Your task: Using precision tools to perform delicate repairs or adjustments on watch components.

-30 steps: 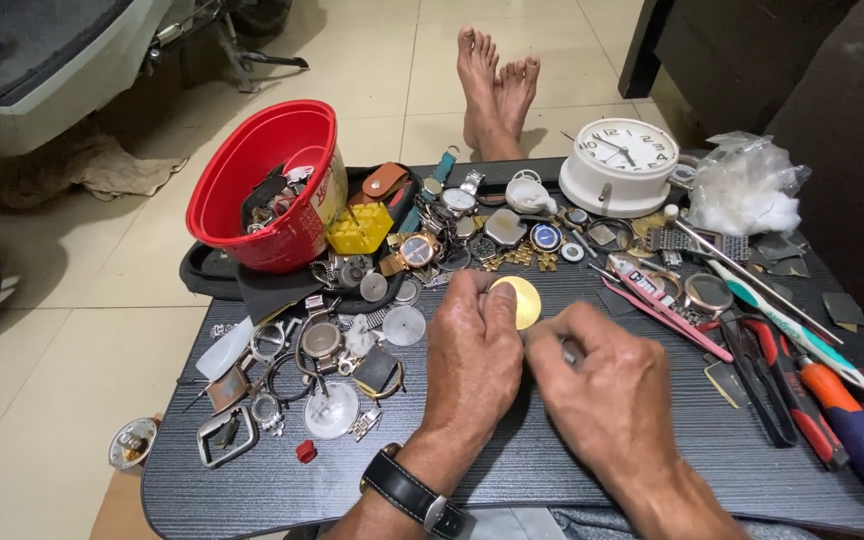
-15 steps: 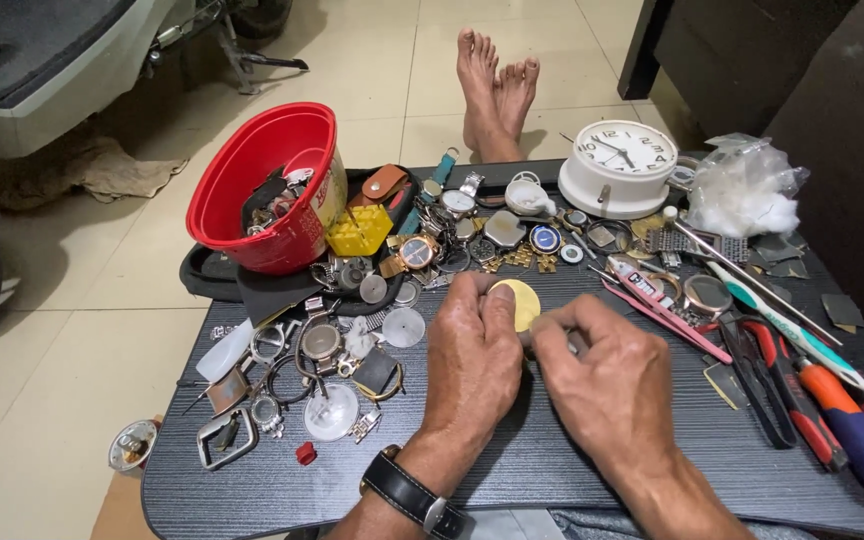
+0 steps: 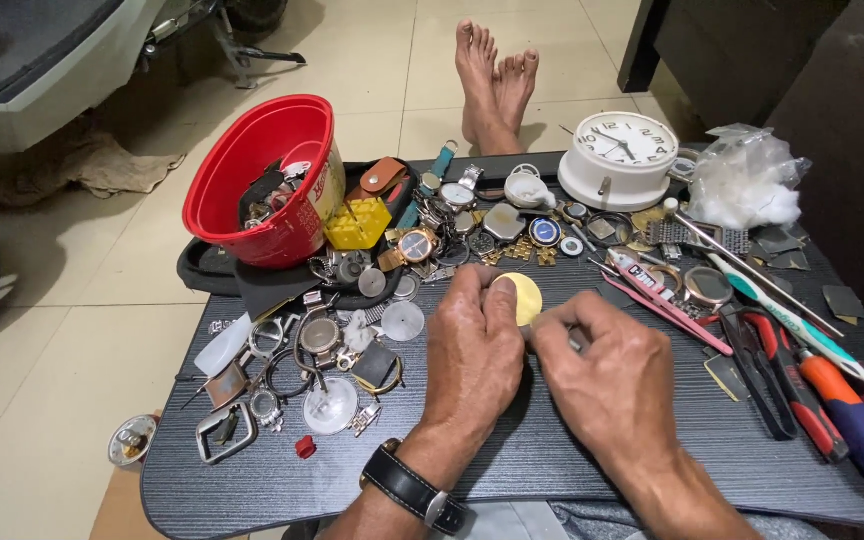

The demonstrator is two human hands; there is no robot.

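Observation:
My left hand (image 3: 474, 352) rests on the dark tabletop (image 3: 552, 460) and pinches a round pale-gold disc (image 3: 522, 297) between thumb and fingers. A black wristwatch (image 3: 414, 487) is strapped on that wrist. My right hand (image 3: 612, 375) is closed right beside it, fingertips meeting the disc's right edge around a small metal piece that I cannot make out. Watch cases, glass discs and straps (image 3: 327, 355) lie scattered just left of my left hand.
A tilted red plastic bowl (image 3: 262, 180) of parts sits at the back left by a yellow block (image 3: 358, 222). A white round clock (image 3: 620, 158) and a plastic bag (image 3: 742, 180) stand at the back right. Pliers and screwdrivers (image 3: 832, 400) lie at right. Bare feet (image 3: 492, 80) rest beyond the table.
Both hands stay together at the gold disc, with only slight finger shifts.

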